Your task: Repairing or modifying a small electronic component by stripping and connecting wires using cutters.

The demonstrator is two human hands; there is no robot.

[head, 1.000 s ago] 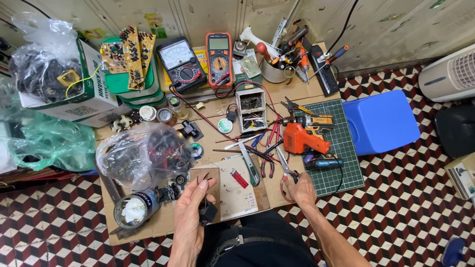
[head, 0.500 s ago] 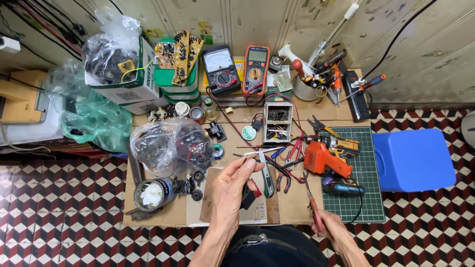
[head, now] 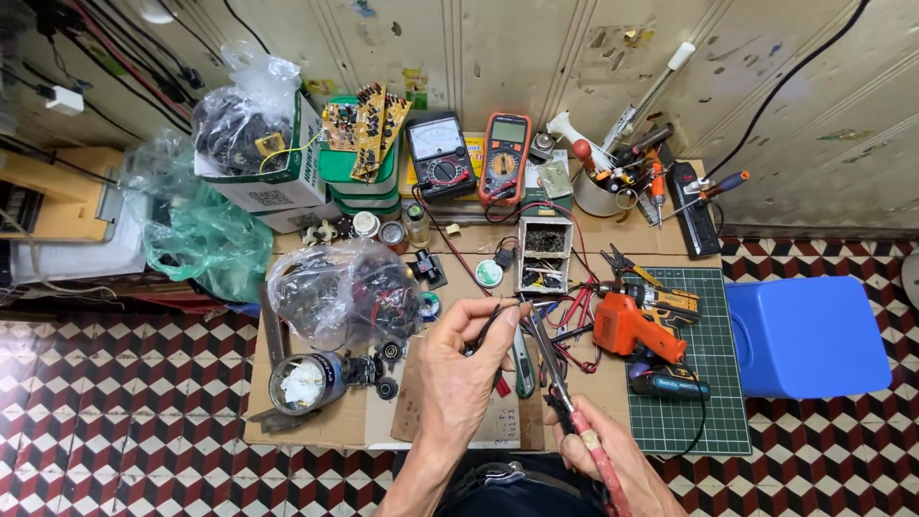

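My left hand [head: 461,375] is raised over the front of the cardboard-covered workbench [head: 316,426], pinching a thin dark wire [head: 486,330] between thumb and fingers. In my right hand [head: 601,458] is a pair of long-nose pliers [head: 555,378] with red handles. Its jaws point up and away, and the tip sits close to the wire by my left fingertips. Whether the tip touches the wire I cannot tell. A paper sheet [head: 503,423] lies under my hands.
An orange cordless drill [head: 637,324] rests on a green cutting mat [head: 704,383]. Two multimeters [head: 469,158], a small parts box [head: 544,254], plastic bags of parts [head: 340,287], a metal can [head: 304,380] and a tool cup [head: 613,187] crowd the bench. A blue stool [head: 804,335] stands right.
The view has swung left and moved closer. My left hand rose from the paper with the wire, and my right hand brought the pliers from the mat in toward the left fingertips.
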